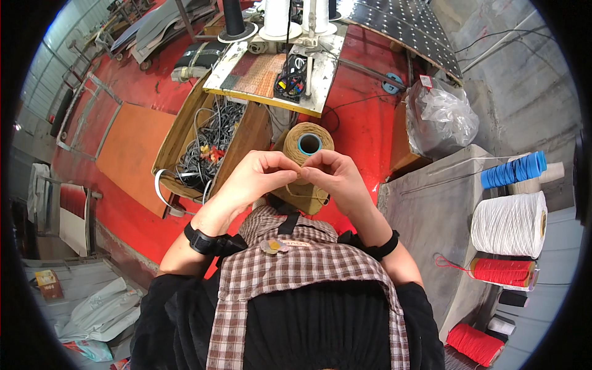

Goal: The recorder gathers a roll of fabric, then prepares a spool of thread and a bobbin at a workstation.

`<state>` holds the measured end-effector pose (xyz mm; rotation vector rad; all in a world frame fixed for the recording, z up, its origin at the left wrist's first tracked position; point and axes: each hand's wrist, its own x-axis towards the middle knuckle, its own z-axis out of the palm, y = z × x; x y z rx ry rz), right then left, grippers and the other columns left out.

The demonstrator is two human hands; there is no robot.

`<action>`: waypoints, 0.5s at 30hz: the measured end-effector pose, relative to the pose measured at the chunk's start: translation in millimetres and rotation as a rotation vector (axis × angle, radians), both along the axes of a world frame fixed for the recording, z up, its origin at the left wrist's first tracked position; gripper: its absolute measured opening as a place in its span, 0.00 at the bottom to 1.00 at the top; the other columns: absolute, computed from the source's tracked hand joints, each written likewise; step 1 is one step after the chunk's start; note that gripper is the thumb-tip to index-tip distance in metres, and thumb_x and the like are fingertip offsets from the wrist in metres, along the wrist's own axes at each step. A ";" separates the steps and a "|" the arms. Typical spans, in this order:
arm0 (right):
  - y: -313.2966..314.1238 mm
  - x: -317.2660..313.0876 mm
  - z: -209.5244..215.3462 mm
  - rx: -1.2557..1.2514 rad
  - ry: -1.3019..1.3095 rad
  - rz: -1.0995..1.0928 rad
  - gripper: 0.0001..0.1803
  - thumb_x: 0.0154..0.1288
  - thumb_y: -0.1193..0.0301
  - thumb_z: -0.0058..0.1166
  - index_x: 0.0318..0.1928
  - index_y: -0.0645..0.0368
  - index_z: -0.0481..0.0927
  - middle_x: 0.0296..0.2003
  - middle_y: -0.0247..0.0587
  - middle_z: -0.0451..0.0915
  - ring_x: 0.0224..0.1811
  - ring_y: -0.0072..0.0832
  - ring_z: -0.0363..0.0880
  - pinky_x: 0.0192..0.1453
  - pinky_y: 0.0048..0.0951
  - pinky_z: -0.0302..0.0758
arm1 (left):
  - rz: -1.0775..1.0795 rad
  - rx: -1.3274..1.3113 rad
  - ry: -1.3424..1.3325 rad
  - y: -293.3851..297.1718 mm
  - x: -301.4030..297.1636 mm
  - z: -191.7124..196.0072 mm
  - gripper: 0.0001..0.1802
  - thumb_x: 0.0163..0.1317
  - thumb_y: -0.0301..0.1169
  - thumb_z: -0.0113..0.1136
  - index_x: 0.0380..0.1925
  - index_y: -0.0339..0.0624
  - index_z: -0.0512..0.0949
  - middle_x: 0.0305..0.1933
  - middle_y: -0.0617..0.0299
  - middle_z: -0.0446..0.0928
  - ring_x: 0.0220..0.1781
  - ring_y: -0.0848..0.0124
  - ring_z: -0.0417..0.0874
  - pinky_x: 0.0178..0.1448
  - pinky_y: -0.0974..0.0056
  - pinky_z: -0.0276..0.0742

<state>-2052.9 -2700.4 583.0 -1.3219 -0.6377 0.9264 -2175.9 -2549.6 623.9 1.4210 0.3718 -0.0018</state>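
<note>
Head: red floor (364, 129), grey bench (431, 203) rt

A large cone of tan jute-like twine (306, 161) is seen from its top end, where a blue-rimmed core tube opens upward. It is tilted and rested against the lap, over the checked apron. A loose strand of the same twine is pinched at its front face and looped below.

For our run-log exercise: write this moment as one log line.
left hand: pinching tan twine | right hand: pinching tan twine | tan twine cone: upright, behind hands
</note>
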 end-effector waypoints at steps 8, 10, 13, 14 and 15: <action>1.4 -1.2 1.1 0.023 -0.311 -0.143 0.07 0.58 0.72 0.62 0.29 0.63 0.80 0.26 0.27 0.70 0.26 0.13 0.66 0.29 0.18 0.63 | 0.053 0.239 -0.201 -0.8 3.5 -22.8 0.05 0.57 0.18 0.60 0.33 0.35 0.83 0.31 0.70 0.71 0.32 0.82 0.70 0.35 0.75 0.64; 2.3 -4.7 6.0 0.024 -0.412 -0.173 0.08 0.57 0.72 0.63 0.28 0.63 0.80 0.25 0.28 0.68 0.25 0.14 0.64 0.28 0.19 0.62 | 0.060 0.248 -0.182 -2.1 3.8 -20.7 0.05 0.56 0.19 0.61 0.33 0.35 0.83 0.31 0.69 0.71 0.31 0.82 0.70 0.35 0.75 0.64; 2.0 -8.6 11.8 0.024 -0.477 -0.230 0.08 0.57 0.72 0.64 0.27 0.63 0.80 0.24 0.29 0.66 0.24 0.16 0.63 0.26 0.21 0.60 | 0.070 0.263 -0.195 -2.8 4.3 -21.0 0.04 0.57 0.20 0.62 0.33 0.36 0.83 0.30 0.69 0.70 0.30 0.82 0.70 0.34 0.75 0.65; 1.6 -8.9 10.6 0.008 -0.543 -0.237 0.09 0.57 0.72 0.64 0.26 0.63 0.78 0.24 0.29 0.66 0.23 0.16 0.62 0.26 0.22 0.59 | 0.075 0.270 -0.225 -2.9 4.2 -21.9 0.04 0.57 0.20 0.62 0.33 0.36 0.83 0.30 0.69 0.70 0.30 0.82 0.70 0.34 0.75 0.64; 1.2 -8.8 10.2 -0.009 -0.610 -0.244 0.10 0.56 0.71 0.64 0.25 0.63 0.77 0.25 0.29 0.66 0.23 0.16 0.61 0.25 0.23 0.58 | 0.074 0.270 -0.225 -2.9 4.2 -23.0 0.04 0.57 0.20 0.62 0.33 0.36 0.83 0.30 0.69 0.70 0.30 0.82 0.70 0.34 0.75 0.64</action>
